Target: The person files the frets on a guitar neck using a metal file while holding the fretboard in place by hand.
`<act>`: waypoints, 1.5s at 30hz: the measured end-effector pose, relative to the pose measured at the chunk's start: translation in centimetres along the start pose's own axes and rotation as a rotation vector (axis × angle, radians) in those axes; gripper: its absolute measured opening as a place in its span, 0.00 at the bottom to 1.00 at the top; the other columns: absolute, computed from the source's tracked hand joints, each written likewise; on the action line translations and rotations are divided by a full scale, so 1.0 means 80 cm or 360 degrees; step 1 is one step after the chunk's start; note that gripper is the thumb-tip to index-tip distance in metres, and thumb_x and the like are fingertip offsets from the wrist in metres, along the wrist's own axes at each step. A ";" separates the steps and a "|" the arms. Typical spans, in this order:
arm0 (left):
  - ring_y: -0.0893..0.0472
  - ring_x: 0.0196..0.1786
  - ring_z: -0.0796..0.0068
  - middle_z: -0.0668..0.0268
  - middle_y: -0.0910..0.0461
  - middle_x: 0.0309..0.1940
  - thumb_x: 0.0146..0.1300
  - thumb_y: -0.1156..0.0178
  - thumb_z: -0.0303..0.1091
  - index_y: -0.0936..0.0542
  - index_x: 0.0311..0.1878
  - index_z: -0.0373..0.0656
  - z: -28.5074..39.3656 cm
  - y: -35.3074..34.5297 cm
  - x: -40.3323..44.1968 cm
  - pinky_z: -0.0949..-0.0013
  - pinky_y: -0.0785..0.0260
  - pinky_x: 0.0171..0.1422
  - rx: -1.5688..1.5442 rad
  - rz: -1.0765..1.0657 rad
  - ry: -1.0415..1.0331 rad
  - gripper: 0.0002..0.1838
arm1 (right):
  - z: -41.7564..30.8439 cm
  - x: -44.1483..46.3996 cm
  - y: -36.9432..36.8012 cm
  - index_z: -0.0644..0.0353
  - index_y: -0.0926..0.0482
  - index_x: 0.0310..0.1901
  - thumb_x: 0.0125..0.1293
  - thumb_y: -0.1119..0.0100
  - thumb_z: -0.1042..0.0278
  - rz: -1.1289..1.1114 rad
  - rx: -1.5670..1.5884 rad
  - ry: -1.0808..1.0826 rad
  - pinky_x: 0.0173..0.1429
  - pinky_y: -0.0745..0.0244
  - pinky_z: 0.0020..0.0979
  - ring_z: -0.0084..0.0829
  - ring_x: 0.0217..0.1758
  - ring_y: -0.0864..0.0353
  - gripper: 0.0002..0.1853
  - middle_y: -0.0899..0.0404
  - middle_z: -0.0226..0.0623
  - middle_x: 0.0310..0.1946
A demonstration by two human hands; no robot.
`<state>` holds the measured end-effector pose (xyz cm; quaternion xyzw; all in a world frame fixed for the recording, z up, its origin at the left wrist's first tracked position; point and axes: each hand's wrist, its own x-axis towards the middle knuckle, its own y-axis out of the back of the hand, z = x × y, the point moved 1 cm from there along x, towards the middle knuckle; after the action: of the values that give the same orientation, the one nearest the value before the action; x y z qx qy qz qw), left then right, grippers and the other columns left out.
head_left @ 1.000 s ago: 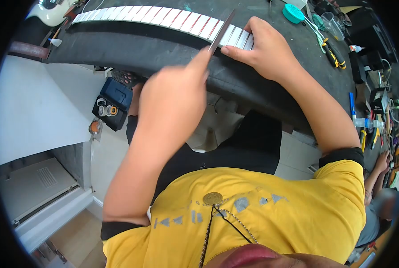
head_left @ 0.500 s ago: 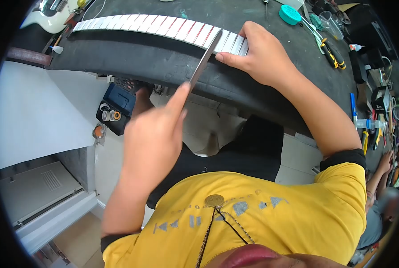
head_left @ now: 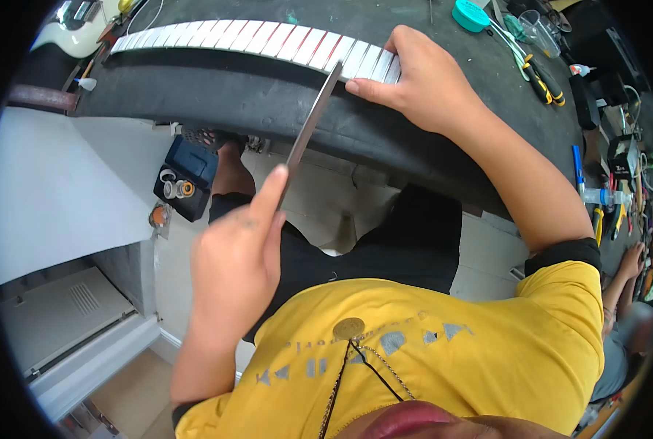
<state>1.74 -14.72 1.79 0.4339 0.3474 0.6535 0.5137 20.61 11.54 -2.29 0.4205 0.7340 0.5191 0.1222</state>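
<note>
My left hand (head_left: 235, 260) is closed on a slim metal file (head_left: 312, 121), its index finger stretched along the blade. The file's tip lies at the near edge of a guitar neck (head_left: 261, 38), whose fretboard is masked with white strips between the frets. Several frets toward the middle show red marking. Around the right end of the neck my right hand (head_left: 436, 88) is closed, thumb on the near side and fingers on the far side. The file's handle is hidden inside my left hand.
The neck lies along a dark padded bench (head_left: 195, 88). To the right are yellow-black pliers (head_left: 542, 80), a turquoise round container (head_left: 471, 14) and a clear cup (head_left: 538, 33). A black case (head_left: 187, 175) sits below the bench. Another person's arm (head_left: 626, 274) shows far right.
My left hand has drawn the file back toward my body and slightly left, so its tip moved from over the fretboard to the near edge. My right hand keeps its hold.
</note>
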 end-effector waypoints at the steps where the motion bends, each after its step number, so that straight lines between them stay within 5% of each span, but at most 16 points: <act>1: 0.13 0.33 0.47 0.55 0.15 0.29 0.72 0.26 0.23 0.18 0.81 0.49 0.000 0.002 0.007 0.47 0.20 0.43 0.0024 0.0005 0.0000 0.34 | 0.001 0.000 -0.002 0.67 0.19 0.50 0.64 0.15 0.31 -0.0006 0.0028 0.0001 0.56 0.18 0.48 0.52 0.50 0.13 0.40 0.14 0.53 0.46; 5: 0.11 0.44 0.35 0.42 0.10 0.39 0.80 0.33 0.30 0.11 0.69 0.44 0.006 -0.034 0.144 0.42 0.18 0.50 0.0077 0.0104 -0.0185 0.18 | 0.001 0.002 0.003 0.69 0.18 0.48 0.65 0.17 0.30 -0.0032 -0.0019 0.0005 0.56 0.16 0.50 0.55 0.51 0.11 0.41 0.13 0.55 0.47; 9: 0.10 0.48 0.34 0.42 0.09 0.43 0.81 0.35 0.33 0.11 0.69 0.46 0.002 -0.065 0.186 0.40 0.17 0.56 0.0151 0.0138 -0.0201 0.18 | 0.000 0.003 0.006 0.70 0.18 0.48 0.65 0.17 0.29 -0.0042 -0.0005 0.0019 0.57 0.16 0.50 0.55 0.52 0.10 0.41 0.13 0.56 0.48; 12: 0.09 0.39 0.42 0.50 0.10 0.33 0.77 0.32 0.29 0.13 0.71 0.45 0.007 -0.034 0.088 0.44 0.15 0.50 0.0046 0.0085 -0.0049 0.22 | 0.002 0.003 0.002 0.69 0.18 0.49 0.64 0.16 0.29 -0.0012 0.0011 0.0030 0.56 0.17 0.48 0.53 0.51 0.11 0.41 0.13 0.54 0.47; 15: 0.15 0.30 0.51 0.56 0.17 0.29 0.71 0.25 0.22 0.21 0.84 0.47 -0.008 -0.024 -0.032 0.50 0.22 0.38 -0.0024 0.0084 -0.0064 0.38 | 0.006 -0.001 -0.003 0.67 0.19 0.50 0.64 0.15 0.30 0.0030 0.0003 0.0021 0.55 0.18 0.46 0.49 0.49 0.14 0.41 0.15 0.51 0.44; 19: 0.16 0.30 0.53 0.57 0.17 0.29 0.72 0.27 0.20 0.22 0.83 0.37 -0.029 -0.025 -0.123 0.54 0.23 0.36 -0.0129 -0.0067 0.0107 0.36 | -0.002 0.001 0.002 0.67 0.19 0.51 0.65 0.15 0.32 -0.0038 0.0002 -0.0018 0.55 0.18 0.45 0.47 0.49 0.13 0.40 0.15 0.51 0.44; 22: 0.12 0.34 0.51 0.47 0.07 0.48 0.75 0.30 0.19 0.20 0.82 0.37 -0.042 -0.031 -0.138 0.62 0.21 0.42 -0.0360 0.0027 0.0200 0.32 | -0.001 -0.001 0.004 0.67 0.19 0.53 0.65 0.15 0.32 -0.0027 -0.0010 -0.0012 0.56 0.18 0.45 0.47 0.49 0.13 0.40 0.15 0.51 0.45; 25: 0.09 0.42 0.45 0.45 0.08 0.58 0.77 0.31 0.20 0.21 0.83 0.38 -0.037 -0.023 -0.130 0.59 0.18 0.47 -0.0511 -0.0033 0.0290 0.32 | -0.004 0.003 0.006 0.67 0.18 0.54 0.65 0.16 0.33 -0.0049 -0.0079 -0.0005 0.58 0.18 0.46 0.49 0.51 0.13 0.40 0.14 0.52 0.46; 31: 0.10 0.61 0.33 0.42 0.11 0.65 0.79 0.35 0.19 0.28 0.87 0.40 -0.022 -0.009 -0.061 0.50 0.18 0.63 -0.0273 0.0003 0.0242 0.35 | -0.016 0.006 0.012 0.68 0.17 0.53 0.64 0.17 0.32 -0.0091 -0.0106 0.0009 0.62 0.16 0.49 0.55 0.56 0.11 0.40 0.12 0.55 0.51; 32: 0.10 0.44 0.42 0.47 0.10 0.48 0.76 0.34 0.19 0.30 0.89 0.40 -0.021 -0.011 -0.047 0.48 0.17 0.48 -0.0093 0.0136 0.0053 0.39 | -0.017 0.007 0.013 0.68 0.17 0.52 0.64 0.18 0.31 -0.0099 -0.0112 0.0006 0.62 0.15 0.50 0.57 0.56 0.10 0.40 0.12 0.57 0.52; 41: 0.16 0.31 0.50 0.57 0.22 0.32 0.66 0.33 0.18 0.25 0.87 0.44 0.006 0.000 -0.033 0.48 0.22 0.38 0.0297 -0.0116 0.0065 0.43 | -0.014 0.003 0.011 0.70 0.17 0.52 0.66 0.19 0.33 -0.0052 -0.0129 0.0060 0.64 0.17 0.52 0.56 0.57 0.12 0.40 0.12 0.56 0.50; 45: 0.13 0.33 0.48 0.56 0.18 0.32 0.67 0.35 0.19 0.21 0.83 0.43 0.025 0.000 -0.005 0.47 0.18 0.41 0.0469 -0.0058 0.0015 0.39 | -0.007 0.002 0.004 0.67 0.19 0.51 0.65 0.17 0.33 0.0037 -0.0120 0.0121 0.59 0.17 0.51 0.57 0.55 0.12 0.39 0.13 0.56 0.49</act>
<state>3.63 -15.07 2.47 0.4952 0.4497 0.5881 0.4547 20.31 11.32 -1.70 0.4042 0.7131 0.5633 0.1039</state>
